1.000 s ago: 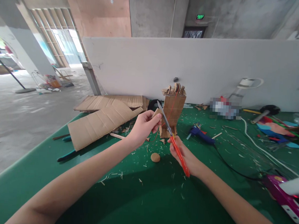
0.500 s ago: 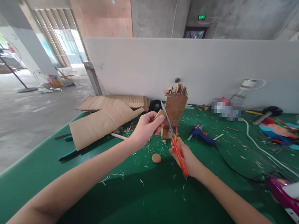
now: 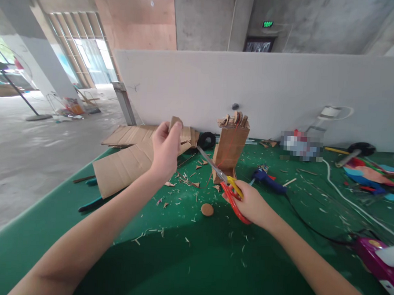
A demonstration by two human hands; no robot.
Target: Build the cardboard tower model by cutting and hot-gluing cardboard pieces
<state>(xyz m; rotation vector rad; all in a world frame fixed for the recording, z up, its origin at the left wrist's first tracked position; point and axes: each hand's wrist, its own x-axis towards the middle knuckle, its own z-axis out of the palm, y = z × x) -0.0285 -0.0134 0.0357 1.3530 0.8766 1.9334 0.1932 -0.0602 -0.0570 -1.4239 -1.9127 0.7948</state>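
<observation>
My left hand (image 3: 165, 148) is closed on a small piece of cardboard (image 3: 175, 120), raised above the stacked cardboard sheets (image 3: 125, 165). In my right hand (image 3: 249, 202) are scissors (image 3: 233, 195) with red and yellow handles, their blades pointing up and to the left. A round cardboard disc (image 3: 207, 209) lies flat on the green table between my forearms. Just beyond the scissors stands a tall cardboard construction (image 3: 232, 145) with a red string down its front and small cardboard pieces along its top.
A blue glue gun (image 3: 269, 181) lies right of the construction, its cord running to a purple power strip (image 3: 375, 267). Cardboard scraps (image 3: 190, 181) litter the green table (image 3: 164, 269). A black roll (image 3: 207, 140) sits near the white partition (image 3: 187, 85).
My left hand has moved left and up with the cardboard piece, away from the scissors. The scissors have tilted further left, and their handles have turned into clearer view.
</observation>
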